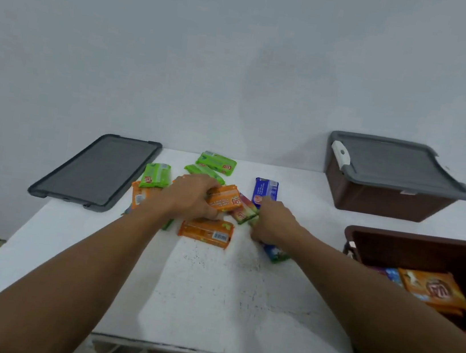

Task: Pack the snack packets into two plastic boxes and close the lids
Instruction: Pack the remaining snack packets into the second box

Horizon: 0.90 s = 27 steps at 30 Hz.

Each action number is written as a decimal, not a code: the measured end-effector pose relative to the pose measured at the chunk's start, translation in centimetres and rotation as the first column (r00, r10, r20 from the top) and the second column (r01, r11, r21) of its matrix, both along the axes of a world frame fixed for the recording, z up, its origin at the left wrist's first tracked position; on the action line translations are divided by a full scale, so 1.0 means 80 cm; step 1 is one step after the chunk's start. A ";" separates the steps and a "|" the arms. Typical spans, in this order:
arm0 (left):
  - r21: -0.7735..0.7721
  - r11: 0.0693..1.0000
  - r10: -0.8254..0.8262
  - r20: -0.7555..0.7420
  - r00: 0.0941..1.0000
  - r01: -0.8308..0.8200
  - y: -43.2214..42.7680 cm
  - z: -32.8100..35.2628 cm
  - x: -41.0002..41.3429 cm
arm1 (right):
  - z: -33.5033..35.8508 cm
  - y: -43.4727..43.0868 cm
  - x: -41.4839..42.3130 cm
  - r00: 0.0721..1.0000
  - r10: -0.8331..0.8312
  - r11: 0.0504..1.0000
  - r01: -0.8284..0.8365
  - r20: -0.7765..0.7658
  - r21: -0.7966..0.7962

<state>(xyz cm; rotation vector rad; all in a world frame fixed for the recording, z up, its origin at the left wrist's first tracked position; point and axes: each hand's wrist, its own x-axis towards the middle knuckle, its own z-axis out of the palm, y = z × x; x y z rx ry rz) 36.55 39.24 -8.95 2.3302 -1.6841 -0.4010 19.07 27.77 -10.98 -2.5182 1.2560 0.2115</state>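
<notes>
Several snack packets lie in a loose pile at the middle of the white table [210,287]: green ones [217,162], orange ones [206,231] and a blue one [265,191]. My left hand [190,197] is closed on an orange packet [224,198] at the top of the pile. My right hand [271,222] grips a blue-green packet [276,253] that sticks out below it. An open brown box [425,248] at the right holds an orange packet [434,290] and others. A second brown box [384,197] stands behind it with its grey lid [392,165] on.
A loose grey lid [97,172] lies flat at the table's back left corner. A plain wall rises right behind the table. Patterned floor shows past the table's left and near edges.
</notes>
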 end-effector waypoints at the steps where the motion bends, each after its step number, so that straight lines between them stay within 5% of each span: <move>1: 0.000 1.000 0.004 -0.012 1.000 -0.004 -0.002 0.002 -0.006 | 0.002 -0.001 -0.007 1.000 0.006 1.000 -0.006 -0.014 -0.013; 6: -0.054 0.997 0.053 -0.098 0.994 -0.059 -0.012 0.018 -0.040 | 0.027 -0.012 -0.038 0.997 0.039 0.999 -0.038 0.070 -0.020; 14: -0.205 0.952 0.142 -0.363 0.921 -0.228 -0.023 0.080 -0.098 | 0.153 -0.044 -0.125 0.874 0.153 0.983 -0.182 0.461 0.018; 21: -0.247 0.928 0.076 -0.607 0.791 -0.279 -0.052 0.128 -0.176 | 0.193 -0.074 -0.217 0.862 0.355 0.934 -0.345 0.362 -0.095; 27: -0.188 0.956 0.064 -0.617 0.784 -0.226 -0.084 0.136 -0.248 | 0.165 -0.089 -0.274 0.838 0.491 0.871 -0.475 0.236 -0.125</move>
